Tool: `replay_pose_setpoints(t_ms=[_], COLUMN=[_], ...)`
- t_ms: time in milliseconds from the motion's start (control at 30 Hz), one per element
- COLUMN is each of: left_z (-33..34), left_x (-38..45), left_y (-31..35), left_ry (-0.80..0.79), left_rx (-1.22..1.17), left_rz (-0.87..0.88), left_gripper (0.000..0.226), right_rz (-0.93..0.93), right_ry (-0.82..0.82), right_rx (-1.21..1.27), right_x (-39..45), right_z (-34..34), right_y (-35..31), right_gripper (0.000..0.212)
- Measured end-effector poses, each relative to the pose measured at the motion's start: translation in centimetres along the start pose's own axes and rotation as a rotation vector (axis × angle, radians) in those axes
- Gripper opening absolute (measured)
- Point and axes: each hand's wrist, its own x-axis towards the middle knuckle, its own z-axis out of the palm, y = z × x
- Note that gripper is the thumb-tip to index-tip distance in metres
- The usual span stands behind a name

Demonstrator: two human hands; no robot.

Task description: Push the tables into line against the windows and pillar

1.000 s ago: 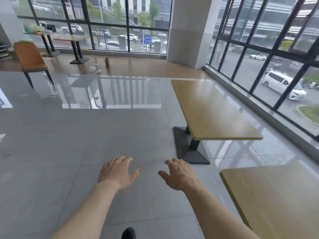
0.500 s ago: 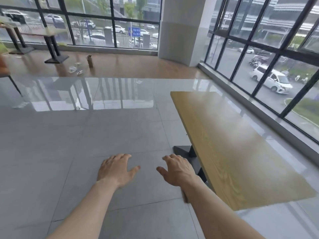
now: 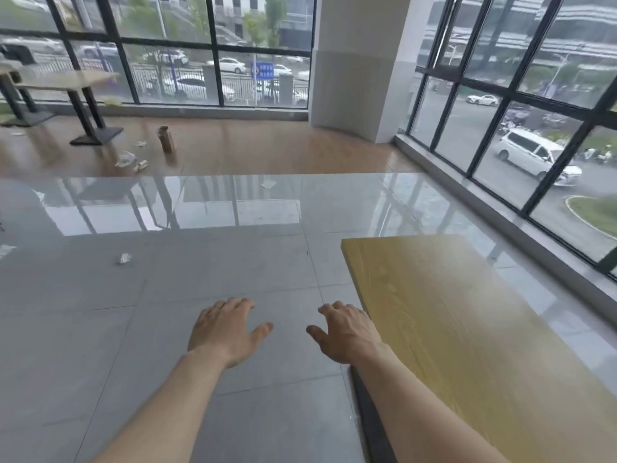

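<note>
A long table with a light wooden top [image 3: 474, 335] stands at my right, lengthwise beside the right-hand windows [image 3: 521, 105], with a strip of floor between them. Its dark base shows under the near left edge. My right hand [image 3: 347, 332] hovers palm down at the table's left edge, fingers spread, holding nothing; whether it touches the edge I cannot tell. My left hand [image 3: 227, 329] floats open over the grey floor, apart from the table. The white pillar [image 3: 360, 61] stands in the far corner between the two window walls.
Two more tables [image 3: 66, 81] stand far left by the back windows [image 3: 167, 45]. A brown bottle [image 3: 166, 139] and scraps of litter [image 3: 128, 160] lie on the wooden floor strip; a crumpled paper [image 3: 124, 259] lies on the grey tiles.
I have walked forward alongside the table; it now fills the lower right and its far end is closer. The second near table and the orange chair have left view. Both hands stay open.
</note>
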Motion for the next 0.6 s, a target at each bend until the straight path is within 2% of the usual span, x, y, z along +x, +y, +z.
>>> replay_pose_setpoints(t_ms=[133, 367, 600], left_z=[0.4, -2.7, -7.9], left_x=[2.9, 30.2, 51.1], left_y=[-1.0, -4.9, -2.2], left_ry=[-0.031, -0.043, -0.061], left_rx=[0.023, 0.002, 0.026], left_rz=[0.013, 0.062, 0.146], left_gripper=[0.069, 0.070, 0.070], right_rz=[-0.015, 0.040, 0.123], right_ry=[-0.033, -0.036, -0.007], right_rx=[-0.017, -0.008, 0.045], right_x=[2.9, 28.8, 46.5], right_z=[-0.1, -5.9, -12.7], right_y=[-0.1, -1.3, 1.3], right_gripper=[0.063, 0.063, 0.063])
